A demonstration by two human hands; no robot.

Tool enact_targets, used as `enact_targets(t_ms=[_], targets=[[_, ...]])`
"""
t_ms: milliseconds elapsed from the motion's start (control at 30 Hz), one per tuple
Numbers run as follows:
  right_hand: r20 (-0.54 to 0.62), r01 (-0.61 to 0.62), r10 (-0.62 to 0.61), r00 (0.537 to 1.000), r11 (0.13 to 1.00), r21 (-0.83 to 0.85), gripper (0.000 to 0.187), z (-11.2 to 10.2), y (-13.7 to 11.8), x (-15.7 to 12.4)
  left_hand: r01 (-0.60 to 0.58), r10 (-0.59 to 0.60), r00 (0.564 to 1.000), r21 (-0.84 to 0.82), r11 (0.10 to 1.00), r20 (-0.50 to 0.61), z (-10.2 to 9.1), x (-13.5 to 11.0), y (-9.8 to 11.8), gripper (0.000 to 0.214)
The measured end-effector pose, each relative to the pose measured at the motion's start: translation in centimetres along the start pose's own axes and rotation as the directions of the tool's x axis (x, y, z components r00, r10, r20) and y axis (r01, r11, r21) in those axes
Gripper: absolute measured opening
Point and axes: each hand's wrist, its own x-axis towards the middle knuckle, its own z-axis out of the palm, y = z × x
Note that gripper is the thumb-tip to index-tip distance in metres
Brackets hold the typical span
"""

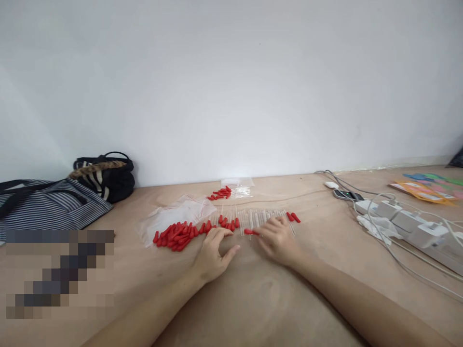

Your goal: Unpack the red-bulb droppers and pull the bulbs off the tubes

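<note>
A heap of small red rubber caps (177, 235) lies on the wooden table (253, 294), beside a row of thin clear tubes (258, 217). My left hand (213, 253) rests by the heap, fingers curled onto the table at the caps' edge, thumb stretched out. My right hand (277, 238) lies over the tubes and pinches a tube with a red cap (250, 232) at its fingertips. Two more red caps (293, 217) lie beyond my right hand. A smaller group of red caps (220, 193) sits farther back.
Clear plastic bags (181, 212) lie behind the heap. A striped bag (47, 205) and a black bag (106, 176) stand at the left by the wall. A power strip with plugs and white cables (408, 224) is at the right, coloured packets (423, 190) beyond it.
</note>
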Motion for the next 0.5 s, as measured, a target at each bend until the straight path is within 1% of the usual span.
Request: enact_targets(t_ms=[33, 67, 100, 133, 167, 200, 233, 267, 300, 400, 500], targets=[[-0.014, -0.115, 0.115, 0.993, 0.993, -0.012, 0.021, -0.4, 1.1, -0.2, -0.019, 0.02, 1.0, 0.062, 0.998, -0.021, 0.3, 0.5, -0.3, 0.013], [-0.044, -0.249, 0.247, 0.968, 0.968, -0.032, 0.021, -0.8, 2.4, -0.4, -0.029, 0.033, 0.999, 0.123, 0.992, -0.034, 0.6, 0.9, -0.7, 0.012], [-0.073, -0.385, 0.38, 0.922, 0.921, -0.059, 0.022, -1.2, 3.6, -0.6, -0.029, 0.037, 0.998, 0.181, 0.983, -0.043, 0.9, 1.4, -1.0, 0.012], [-0.108, -0.52, 0.511, 0.853, 0.85, -0.085, 0.023, -1.6, 4.8, -0.9, -0.02, 0.031, 0.998, 0.232, 0.973, -0.047, 1.3, 1.9, -1.3, 0.012], [-0.123, -0.622, 0.611, 0.782, 0.776, -0.106, 0.025, -1.8, 5.9, -1.2, -0.006, 0.018, 0.999, 0.272, 0.962, -0.044, 1.6, 2.2, -1.5, 0.012], [-0.12, -0.69, 0.68, 0.724, 0.712, -0.129, 0.026, -2.1, 6.8, -1.4, 0.009, 0.002, 0.999, 0.303, 0.953, -0.037, 1.8, 2.6, -1.7, 0.012], [-0.11, -0.735, 0.728, 0.676, 0.66, -0.156, 0.027, -2.2, 7.6, -1.6, 0.021, -0.012, 0.999, 0.325, 0.945, -0.029, 2.0, 2.8, -1.9, 0.012], [-0.09, -0.76, 0.76, 0.644, 0.623, -0.182, 0.027, -2.3, 8.1, -1.8, 0.028, -0.022, 1.0, 0.341, 0.94, -0.022, 2.2, 2.9, -2.0, 0.011], [-0.07, -0.773, 0.779, 0.623, 0.6, -0.208, 0.028, -2.2, 8.5, -1.9, 0.03, -0.027, 1.0, 0.351, 0.936, -0.013, 2.3, 2.9, -2.0, 0.01], [-0.042, -0.786, 0.807, 0.589, 0.559, -0.264, 0.032, -1.8, 9.0, -1.8, 0.031, -0.03, 1.0, 0.363, 0.931, -0.009, 2.3, 2.9, -2.2, 0.009], [-0.03, -0.786, 0.816, 0.578, 0.546, -0.289, 0.038, -1.2, 9.3, -1.5, 0.036, -0.029, 0.999, 0.362, 0.932, -0.025, 2.3, 2.8, -2.4, 0.009]])
